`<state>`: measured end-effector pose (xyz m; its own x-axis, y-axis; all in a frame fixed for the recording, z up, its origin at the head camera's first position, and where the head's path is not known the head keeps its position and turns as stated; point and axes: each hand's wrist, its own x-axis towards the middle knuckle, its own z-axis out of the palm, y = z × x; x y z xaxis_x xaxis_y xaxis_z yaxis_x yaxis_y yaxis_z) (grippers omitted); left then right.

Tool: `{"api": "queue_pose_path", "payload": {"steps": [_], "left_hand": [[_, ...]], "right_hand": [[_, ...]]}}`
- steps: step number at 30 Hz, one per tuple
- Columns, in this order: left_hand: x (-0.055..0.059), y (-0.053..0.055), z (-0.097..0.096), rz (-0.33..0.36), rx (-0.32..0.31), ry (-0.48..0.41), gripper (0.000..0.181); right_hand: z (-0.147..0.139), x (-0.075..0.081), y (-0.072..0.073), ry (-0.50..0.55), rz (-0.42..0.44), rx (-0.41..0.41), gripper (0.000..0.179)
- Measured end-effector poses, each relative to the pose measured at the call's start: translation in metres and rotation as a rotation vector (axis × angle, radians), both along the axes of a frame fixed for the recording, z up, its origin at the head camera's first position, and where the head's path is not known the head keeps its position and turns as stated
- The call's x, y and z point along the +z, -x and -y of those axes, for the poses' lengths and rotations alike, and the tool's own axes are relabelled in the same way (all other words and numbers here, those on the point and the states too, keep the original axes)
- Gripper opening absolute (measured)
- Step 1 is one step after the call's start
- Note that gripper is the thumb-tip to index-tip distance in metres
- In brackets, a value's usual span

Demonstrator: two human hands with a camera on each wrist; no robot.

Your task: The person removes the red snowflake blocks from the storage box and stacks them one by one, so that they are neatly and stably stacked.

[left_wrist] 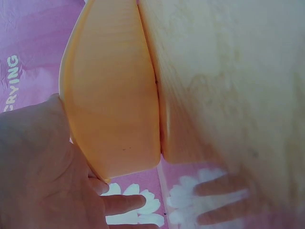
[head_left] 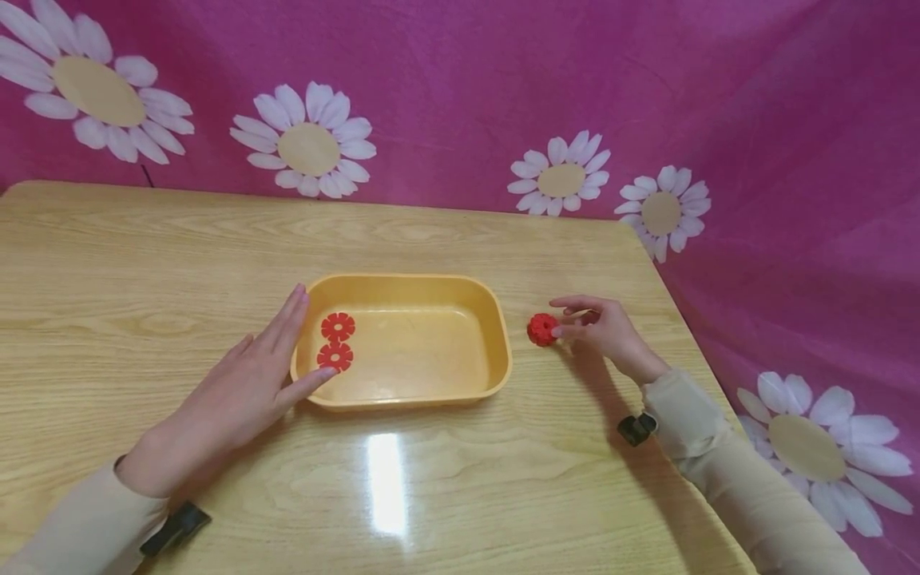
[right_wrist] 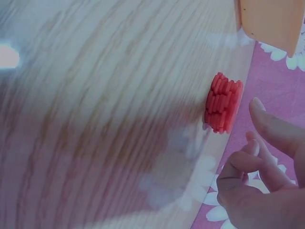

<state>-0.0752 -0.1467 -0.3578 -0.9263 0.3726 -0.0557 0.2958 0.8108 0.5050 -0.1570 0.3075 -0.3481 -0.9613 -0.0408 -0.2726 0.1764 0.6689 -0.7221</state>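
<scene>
A yellow plastic tray [head_left: 424,391] stands on the table, with two red flower-shaped discs lying inside its left end: a far disc [head_left: 338,327] and a near disc [head_left: 343,357]. My left hand [head_left: 247,383] rests against the tray's left end, fingers straight along the rim and thumb over the near corner. Right of the tray sits a stack of red notched discs [right_wrist: 223,103]. My right hand [head_left: 604,329] is just right of the stack, fingers loosely bent; the right wrist view shows a gap between thumb and stack, with nothing held.
The wood-patterned table [head_left: 460,471] has a glare spot near its front middle. A magenta cloth [head_left: 446,88] with white daisies hangs behind the table and down its right side. A dark strap piece [head_left: 636,430] sticks out below the right sleeve.
</scene>
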Motion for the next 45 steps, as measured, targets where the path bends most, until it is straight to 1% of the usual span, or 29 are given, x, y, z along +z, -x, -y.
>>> {"api": "queue_pose_path", "payload": {"steps": [3,6,12,15,19,22,25,27,32,38,42,45], "left_hand": [[0.001,-0.001,0.001,-0.008,0.001,-0.002,0.099],[0.001,-0.001,0.001,-0.007,0.005,-0.001,0.099],[0.001,-0.001,0.002,0.003,0.002,0.004,0.100],[0.001,-0.001,0.002,0.006,0.001,0.009,0.100],[-0.001,-0.001,0.001,0.011,0.004,0.007,0.100],[-0.002,0.000,0.001,0.009,0.007,0.004,0.101],[-0.004,0.000,0.000,0.001,0.006,0.003,0.100],[-0.004,0.000,0.000,-0.010,0.006,0.006,0.100],[-0.003,-0.002,-0.001,-0.040,0.003,0.019,0.096],[-0.003,-0.002,-0.001,-0.050,-0.002,0.022,0.095],[-0.002,-0.001,0.000,-0.050,-0.005,0.029,0.096],[-0.002,0.000,0.000,-0.043,-0.007,0.033,0.098]], "right_hand": [[0.001,0.003,0.000,-0.005,-0.028,0.008,0.045],[0.005,0.007,-0.001,0.012,-0.060,0.022,0.044],[0.028,0.016,-0.001,0.068,-0.112,0.055,0.040],[0.046,0.022,0.000,0.126,-0.142,0.087,0.038],[0.076,0.027,0.001,0.216,-0.198,0.172,0.037],[0.100,0.028,0.002,0.292,-0.227,0.239,0.036],[0.123,0.026,0.003,0.358,-0.220,0.289,0.035],[0.137,0.025,0.003,0.376,-0.207,0.318,0.035],[0.171,0.022,0.000,0.366,-0.187,0.421,0.034],[0.204,0.014,-0.004,0.337,-0.185,0.565,0.033],[0.224,0.008,-0.006,0.304,-0.156,0.609,0.033],[0.235,0.003,-0.007,0.270,-0.113,0.623,0.032]]}}
